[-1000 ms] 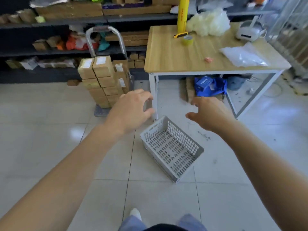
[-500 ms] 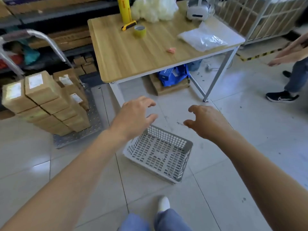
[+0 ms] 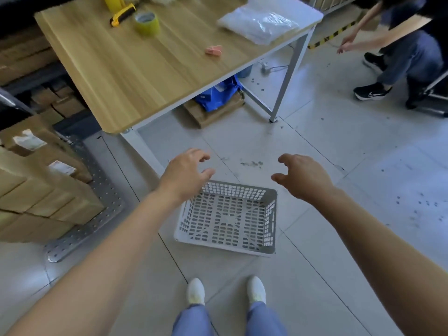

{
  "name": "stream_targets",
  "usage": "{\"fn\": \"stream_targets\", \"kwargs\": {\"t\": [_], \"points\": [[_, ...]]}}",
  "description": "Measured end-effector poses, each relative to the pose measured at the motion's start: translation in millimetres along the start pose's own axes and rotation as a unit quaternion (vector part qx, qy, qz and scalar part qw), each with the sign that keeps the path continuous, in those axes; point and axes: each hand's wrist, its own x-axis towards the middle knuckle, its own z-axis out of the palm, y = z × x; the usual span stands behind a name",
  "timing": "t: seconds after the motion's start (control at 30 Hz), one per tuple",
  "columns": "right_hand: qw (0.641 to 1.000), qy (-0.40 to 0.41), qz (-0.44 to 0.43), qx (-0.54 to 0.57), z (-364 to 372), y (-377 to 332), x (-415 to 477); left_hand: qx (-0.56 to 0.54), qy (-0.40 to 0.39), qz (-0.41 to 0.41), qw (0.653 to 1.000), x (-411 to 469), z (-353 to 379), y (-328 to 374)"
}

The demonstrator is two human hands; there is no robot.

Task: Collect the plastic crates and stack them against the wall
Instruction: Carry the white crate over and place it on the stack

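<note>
Fingers spread and curled on my left hand [image 3: 186, 177] and right hand [image 3: 303, 179], gripping nothing, poised above the grey crate [image 3: 228, 220] so I can catch both short walls; it sits on the floor tiles [image 3: 339, 141] before my feet.

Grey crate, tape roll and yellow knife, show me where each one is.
Grey crate [image 3: 228, 220]: head view, slotted floor.
Tape roll [image 3: 147, 25]: head view, outer side.
Yellow knife [image 3: 122, 14]: head view, handle.
</note>
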Motion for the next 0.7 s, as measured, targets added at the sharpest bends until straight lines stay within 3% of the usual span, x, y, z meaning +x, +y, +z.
{"fn": "stream_targets", "kwargs": {"t": [0.2,0.37,0.57,0.7], "points": [[0.993,-0.013,0.062,0.100,77.6,5.0,35.0,-0.076,-0.040,-0.062,0.994,37.5,50.0,-85.1],[0.947,-0.053,0.148,0.281,168.5,37.6,67.8,-0.137,-0.067,-0.154,0.976,67.9,130.0,-165.3],[0.919,-0.054,0.231,0.316,298.3,89.9,111.5,-0.182,-0.099,-0.240,0.948,93.2,247.6,-253.7],[0.899,-0.029,0.288,0.329,370.0,127.1,139.7,-0.187,-0.072,-0.294,0.934,110.1,311.3,-307.3]]}}
